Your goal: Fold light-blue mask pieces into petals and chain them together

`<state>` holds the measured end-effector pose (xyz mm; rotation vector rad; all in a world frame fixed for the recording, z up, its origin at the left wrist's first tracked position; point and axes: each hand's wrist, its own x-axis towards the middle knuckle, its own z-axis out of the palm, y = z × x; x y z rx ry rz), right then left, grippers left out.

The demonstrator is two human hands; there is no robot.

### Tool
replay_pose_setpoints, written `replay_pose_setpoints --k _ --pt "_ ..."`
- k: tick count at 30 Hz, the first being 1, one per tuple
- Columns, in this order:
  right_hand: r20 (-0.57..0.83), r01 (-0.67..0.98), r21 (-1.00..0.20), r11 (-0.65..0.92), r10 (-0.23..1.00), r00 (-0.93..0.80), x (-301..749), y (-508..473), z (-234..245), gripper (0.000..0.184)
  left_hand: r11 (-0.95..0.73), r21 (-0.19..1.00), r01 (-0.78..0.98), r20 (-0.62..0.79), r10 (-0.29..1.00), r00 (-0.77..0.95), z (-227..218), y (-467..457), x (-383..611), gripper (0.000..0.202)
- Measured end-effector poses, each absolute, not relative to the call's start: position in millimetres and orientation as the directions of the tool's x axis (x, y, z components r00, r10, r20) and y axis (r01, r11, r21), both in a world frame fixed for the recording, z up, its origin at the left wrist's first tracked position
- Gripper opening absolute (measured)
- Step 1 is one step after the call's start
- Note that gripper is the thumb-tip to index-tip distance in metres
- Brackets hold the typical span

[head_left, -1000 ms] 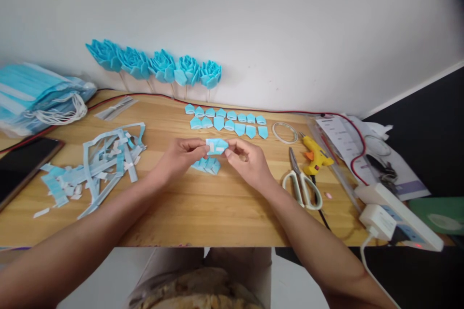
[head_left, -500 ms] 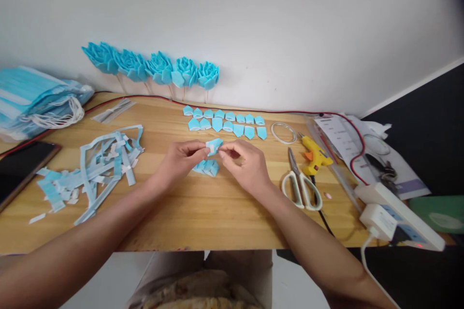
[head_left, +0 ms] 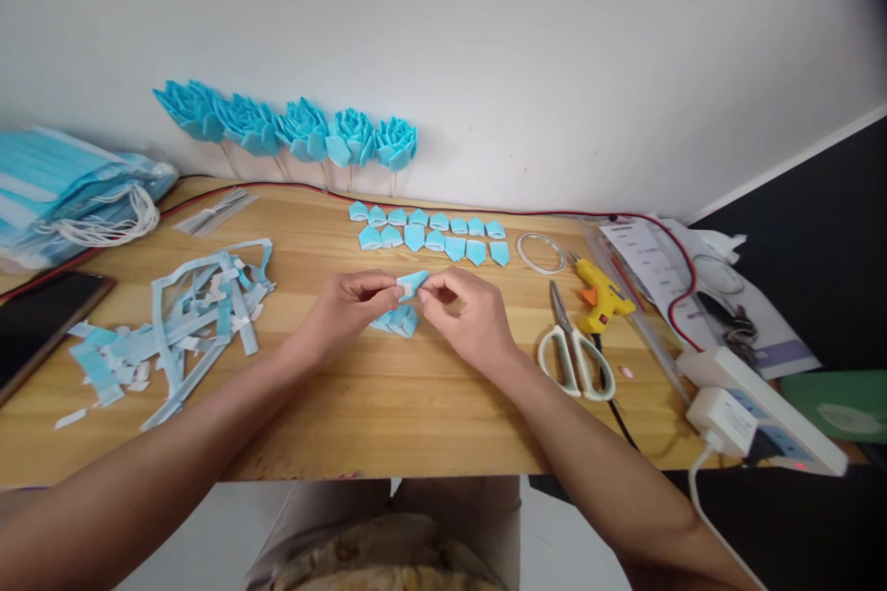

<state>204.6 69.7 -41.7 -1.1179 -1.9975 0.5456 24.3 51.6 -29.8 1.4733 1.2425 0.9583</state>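
Left hand (head_left: 343,309) and right hand (head_left: 467,314) each had a fingertip grip pinched closed on one small blue folded piece (head_left: 411,283), held just above the blue pile (head_left: 396,320) on the counter (head_left: 388,406). No legible writing.

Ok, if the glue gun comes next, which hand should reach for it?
Right, probably. The right hand is nearer the yellow glue gun, with only the scissors between; the left hand sits farther off, and both pinch the folded blue piece.

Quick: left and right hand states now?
Left hand: closed, pinching the folded blue fabric piece.
Right hand: closed, pinching the same piece.
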Motion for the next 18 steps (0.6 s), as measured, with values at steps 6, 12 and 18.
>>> replay_pose_setpoints --k 6,12,18 --pt "0.41 0.502 -0.682 0.532 0.846 -0.341 204.2 69.1 -40.3 0.01 -0.041 0.97 0.239 -0.002 0.985 0.175 -29.1 51.6 24.4 0.032" --pt "0.41 0.485 -0.702 0.522 0.853 -0.323 204.5 69.3 -39.8 0.011 -0.043 0.973 0.229 0.002 0.984 0.176 -32.2 51.6 21.9 0.034" --pt "0.301 0.386 -0.844 0.372 0.924 -0.234 209.2 72.6 -36.1 0.016 0.032 0.975 0.221 -0.06 0.991 0.12 -30.5 52.4 20.9 0.033"
